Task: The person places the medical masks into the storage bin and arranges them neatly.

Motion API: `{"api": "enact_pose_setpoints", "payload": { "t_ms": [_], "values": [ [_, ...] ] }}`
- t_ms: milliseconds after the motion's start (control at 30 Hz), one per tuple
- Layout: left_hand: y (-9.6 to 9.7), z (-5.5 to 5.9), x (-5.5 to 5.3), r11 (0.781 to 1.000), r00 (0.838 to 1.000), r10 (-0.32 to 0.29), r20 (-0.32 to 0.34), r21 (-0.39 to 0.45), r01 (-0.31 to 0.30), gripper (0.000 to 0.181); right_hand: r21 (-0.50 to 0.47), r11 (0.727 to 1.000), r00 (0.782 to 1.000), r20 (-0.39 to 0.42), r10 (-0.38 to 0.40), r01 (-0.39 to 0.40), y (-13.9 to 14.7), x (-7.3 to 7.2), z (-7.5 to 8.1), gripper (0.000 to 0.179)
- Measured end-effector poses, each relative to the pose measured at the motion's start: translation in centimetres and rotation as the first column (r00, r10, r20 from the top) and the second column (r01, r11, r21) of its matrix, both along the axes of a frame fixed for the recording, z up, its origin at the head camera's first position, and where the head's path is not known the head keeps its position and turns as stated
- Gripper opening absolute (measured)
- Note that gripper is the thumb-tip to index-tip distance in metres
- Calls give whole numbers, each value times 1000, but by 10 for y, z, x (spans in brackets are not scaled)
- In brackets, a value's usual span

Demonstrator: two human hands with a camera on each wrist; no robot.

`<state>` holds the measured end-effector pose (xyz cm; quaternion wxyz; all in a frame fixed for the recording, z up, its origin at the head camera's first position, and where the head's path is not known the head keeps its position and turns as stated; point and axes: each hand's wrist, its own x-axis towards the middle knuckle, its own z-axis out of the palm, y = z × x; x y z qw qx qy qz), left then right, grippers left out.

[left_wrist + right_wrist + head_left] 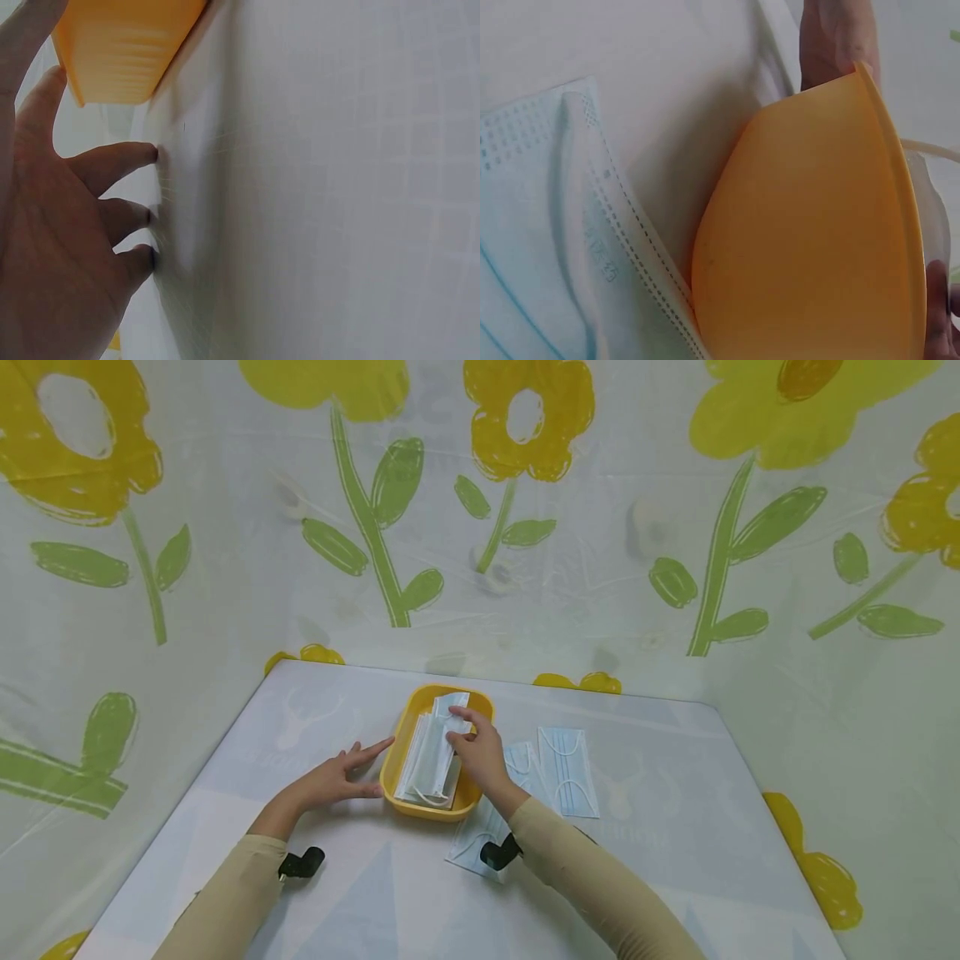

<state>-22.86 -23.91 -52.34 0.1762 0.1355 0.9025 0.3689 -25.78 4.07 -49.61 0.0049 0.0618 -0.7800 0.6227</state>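
A yellow plastic basket [431, 814] holds several folded light-blue face masks [412, 760]. My right hand [486, 756] reaches over the basket's right side and pinches the edge of the top face mask [438, 756], which leans upright among the others. In the right wrist view most of this hand is hidden behind the basket wall [810, 225]. On the other side, my left hand [330, 781] has its fingers spread, with index finger and thumb touching the basket's left side. Its other fingertips [142, 214] rest near the table in the left wrist view.
To the right of the basket, a loose face mask [570, 772] lies flat on the white patterned table [660, 827]. Another mask [472, 847] lies partly under my right forearm, against the basket. A flower-printed curtain [585, 585] stands behind the table.
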Motion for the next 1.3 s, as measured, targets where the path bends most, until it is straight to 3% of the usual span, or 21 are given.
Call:
{"api": "enact_pose_setpoints", "payload": {
  "t_ms": [300,633,1300],
  "values": [
    [-1,-1,1,1000,1000,7,0,-10,-7,91,54,997,998,45,45,-48,-2,-1,1,42],
    [0,0,1,1000,1000,15,9,-9,-15,91,224,966,991,65,119,-131,-2,2,4,47],
    [0,0,1,1000,1000,12,10,-7,-12,91,227,965,990,78,117,-131,7,7,9,48]
  ]
}}
